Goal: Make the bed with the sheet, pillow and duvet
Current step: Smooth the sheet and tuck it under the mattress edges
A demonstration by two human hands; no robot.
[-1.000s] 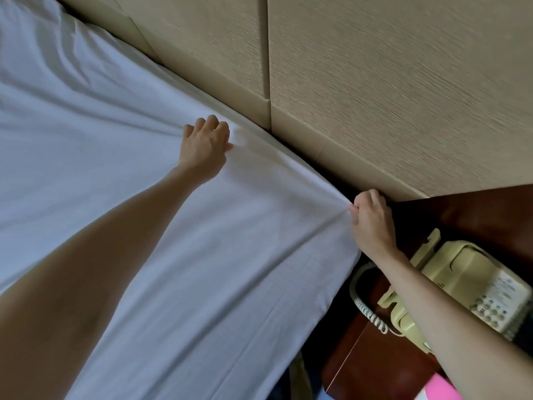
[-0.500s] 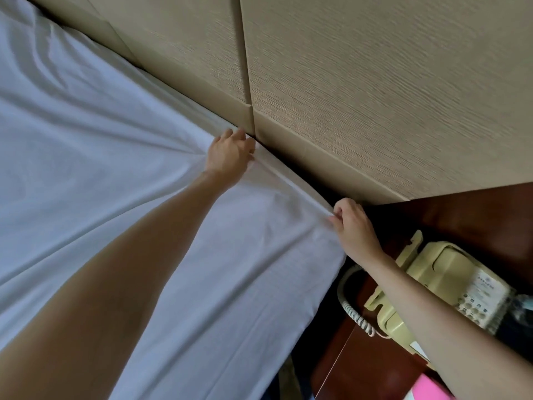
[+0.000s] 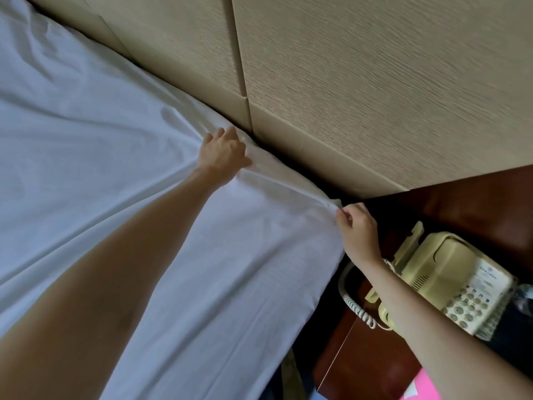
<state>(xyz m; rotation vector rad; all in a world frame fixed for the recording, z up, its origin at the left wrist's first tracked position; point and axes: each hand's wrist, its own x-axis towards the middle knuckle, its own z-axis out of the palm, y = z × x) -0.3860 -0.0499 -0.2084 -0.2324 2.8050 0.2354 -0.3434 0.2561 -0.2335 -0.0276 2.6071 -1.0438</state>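
**Sheet pulled taut at the headboard corner**

The white sheet [image 3: 121, 145] lay spread over the bed, its top edge running along the beige headboard [image 3: 360, 82]. The left hand [image 3: 223, 155] pressed down on that edge just beside the headboard, fingers curled into the cloth so that folds fanned out from it. The right hand [image 3: 357, 226] pinched the sheet's corner between thumb and fingers, below the headboard's lower edge (near a cream telephone [image 3: 455, 281] on the dark wooden nightstand [image 3: 476, 203]).
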